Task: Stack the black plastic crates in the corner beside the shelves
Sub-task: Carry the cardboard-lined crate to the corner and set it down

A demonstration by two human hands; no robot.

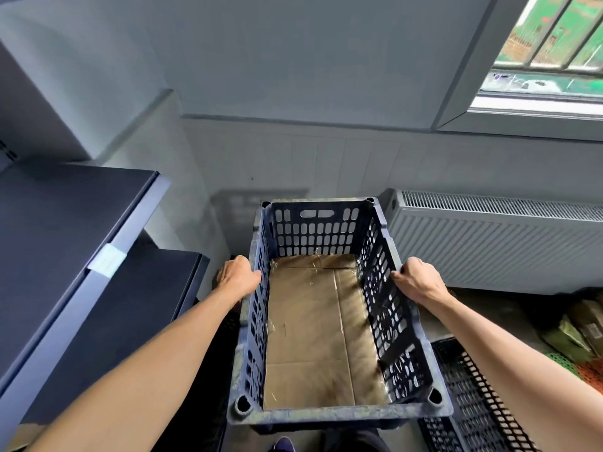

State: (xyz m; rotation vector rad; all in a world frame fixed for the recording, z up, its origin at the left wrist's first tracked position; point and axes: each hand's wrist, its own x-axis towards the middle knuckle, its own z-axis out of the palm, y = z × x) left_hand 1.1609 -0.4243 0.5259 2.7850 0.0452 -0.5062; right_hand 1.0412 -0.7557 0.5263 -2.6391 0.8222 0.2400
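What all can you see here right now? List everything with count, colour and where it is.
held crate: one, black, centre, between both hands
cardboard sheet: one, brown, lining the held crate's floor
second crate: one, black, lower right, partly cut off
shelves: one unit, dark grey, left
label: one, white, on a shelf's front edge
radiator: one, white, on the wall at right
window: one, barred, upper right
packets: count unclear, olive, far right
mesh: green and orange pieces, lower right edge
shoe: one tip, dark blue, bottom edge
left hand: grips the held crate's left rim
right hand: grips the held crate's right rim
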